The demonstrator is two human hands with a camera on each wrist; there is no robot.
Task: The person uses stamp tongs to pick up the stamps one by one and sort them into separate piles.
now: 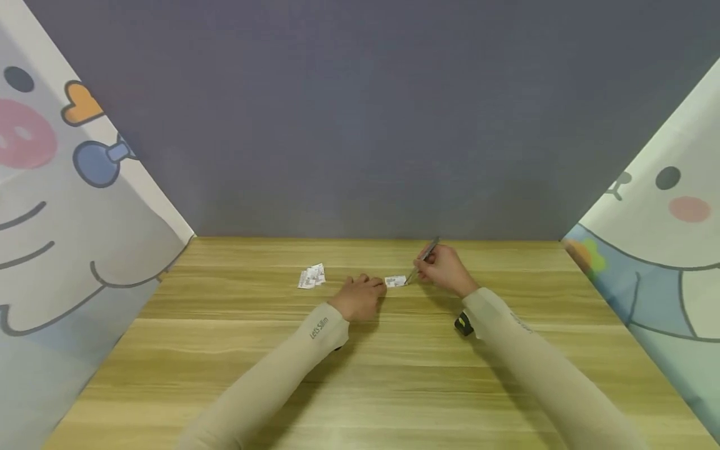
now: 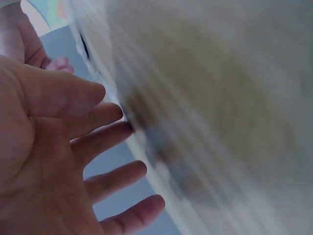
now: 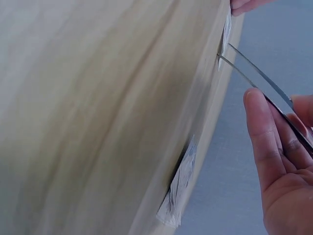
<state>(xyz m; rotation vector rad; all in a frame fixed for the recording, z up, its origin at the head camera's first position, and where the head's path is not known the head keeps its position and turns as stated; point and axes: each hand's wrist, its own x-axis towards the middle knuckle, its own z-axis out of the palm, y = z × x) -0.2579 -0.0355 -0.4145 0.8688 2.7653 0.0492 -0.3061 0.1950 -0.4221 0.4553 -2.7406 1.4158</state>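
Note:
On the wooden table (image 1: pixel 360 375), a small white printed slip (image 1: pixel 395 281) lies flat between the two hands. My left hand (image 1: pixel 360 297) rests at its left end, fingers extended and spread in the left wrist view. My right hand (image 1: pixel 444 269) holds metal tweezers (image 1: pixel 429 249) between thumb and fingers. Their tips point down at the slip's right end, and in the right wrist view the two tweezer arms (image 3: pixel 257 71) stand apart at the slip (image 3: pixel 225 41). Further down that view lie more crumpled white slips (image 3: pixel 178 188).
Several overlapping printed slips (image 1: pixel 312 276) lie to the left of the left hand. A grey panel (image 1: pixel 360 125) rises along the table's back edge. Cartoon-printed walls (image 1: pixel 84 250) flank both sides. A black wrist device (image 1: pixel 464 324) shows under the right sleeve.

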